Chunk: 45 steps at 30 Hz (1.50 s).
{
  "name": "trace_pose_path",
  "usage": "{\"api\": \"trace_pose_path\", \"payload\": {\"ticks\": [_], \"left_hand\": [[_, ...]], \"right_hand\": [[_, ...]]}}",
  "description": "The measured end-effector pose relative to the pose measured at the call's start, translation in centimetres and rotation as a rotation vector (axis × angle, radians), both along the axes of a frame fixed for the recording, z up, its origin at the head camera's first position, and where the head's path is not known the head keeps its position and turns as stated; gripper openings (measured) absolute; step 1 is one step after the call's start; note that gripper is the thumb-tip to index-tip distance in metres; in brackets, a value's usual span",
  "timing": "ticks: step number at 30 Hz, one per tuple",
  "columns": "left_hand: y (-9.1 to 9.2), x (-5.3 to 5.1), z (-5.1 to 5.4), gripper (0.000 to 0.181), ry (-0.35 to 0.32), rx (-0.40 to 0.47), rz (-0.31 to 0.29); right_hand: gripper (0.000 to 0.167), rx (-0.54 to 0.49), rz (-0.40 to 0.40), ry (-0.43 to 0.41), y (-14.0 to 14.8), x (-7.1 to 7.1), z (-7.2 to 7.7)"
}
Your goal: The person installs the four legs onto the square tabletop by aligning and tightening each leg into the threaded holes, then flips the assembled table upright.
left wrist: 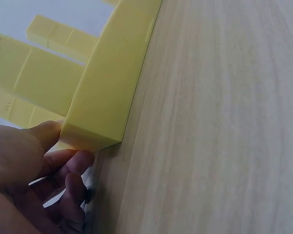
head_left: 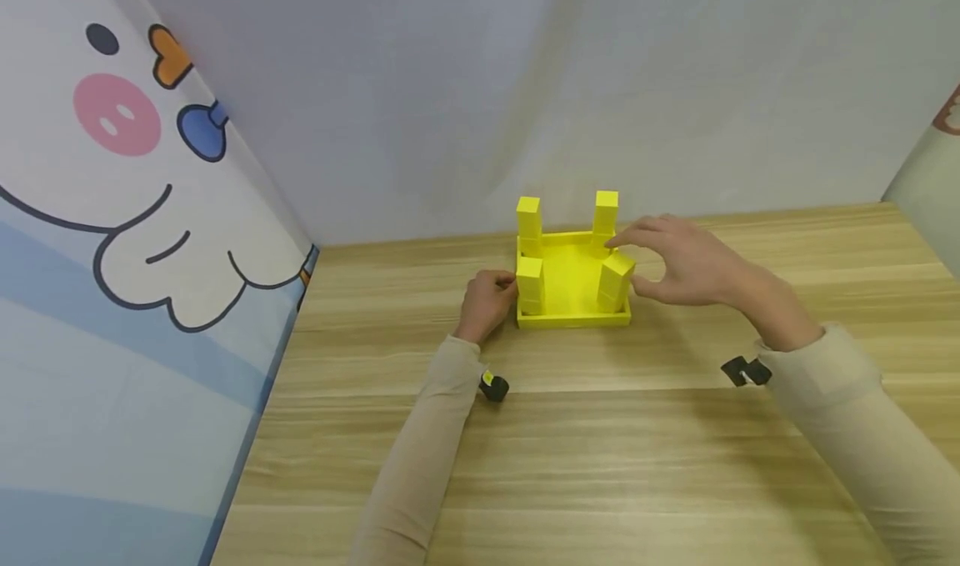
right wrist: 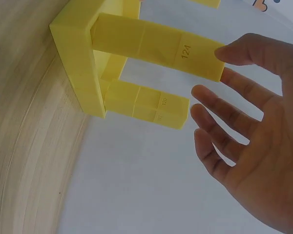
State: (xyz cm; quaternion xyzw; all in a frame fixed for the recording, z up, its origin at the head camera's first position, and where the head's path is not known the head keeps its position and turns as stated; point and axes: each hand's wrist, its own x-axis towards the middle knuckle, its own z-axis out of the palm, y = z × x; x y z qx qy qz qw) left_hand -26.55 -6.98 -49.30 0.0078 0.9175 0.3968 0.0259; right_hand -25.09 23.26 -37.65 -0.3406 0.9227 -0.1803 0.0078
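A shallow yellow tray (head_left: 573,322) with a raised rim sits on the wooden table. Yellow block stacks stand upright at its corners. My left hand (head_left: 486,306) is at the tray's left side; in the left wrist view its thumb and fingers pinch a corner of the tray wall (left wrist: 112,68). Around the top of the near-right stack (head_left: 615,278) are the thumb and index finger of my right hand (head_left: 693,264). In the right wrist view the thumb touches the top block (right wrist: 198,53), marked 124, with the index fingertip hidden behind it; the other fingers are spread.
Behind the tray rises a pale grey wall (head_left: 420,116). A panel with cartoon print (head_left: 150,241) borders the table on the left. The wooden tabletop (head_left: 570,466) extends in front of the tray. Black wrist cameras hang by both sleeves.
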Motion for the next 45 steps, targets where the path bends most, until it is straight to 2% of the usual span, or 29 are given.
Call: {"api": "trace_pose_path", "payload": {"ticks": [15, 27, 38, 45], "left_hand": [[-0.5, 0.4, 0.2, 0.036, -0.067, 0.078, 0.014], [-0.4, 0.4, 0.5, 0.038, -0.1, 0.079, 0.019], [-0.5, 0.4, 0.4, 0.038, -0.091, 0.088, 0.015], [-0.5, 0.4, 0.5, 0.039, -0.093, 0.097, 0.004]], "right_hand": [[0.04, 0.018, -0.001, -0.044, -0.3, 0.2, 0.4], [0.035, -0.009, -0.018, -0.048, -0.3, 0.3, 0.4], [0.038, -0.022, -0.075, -0.043, -0.9, 0.5, 0.0], [0.041, -0.008, -0.132, -0.001, -1.2, 0.9, -0.3]]}}
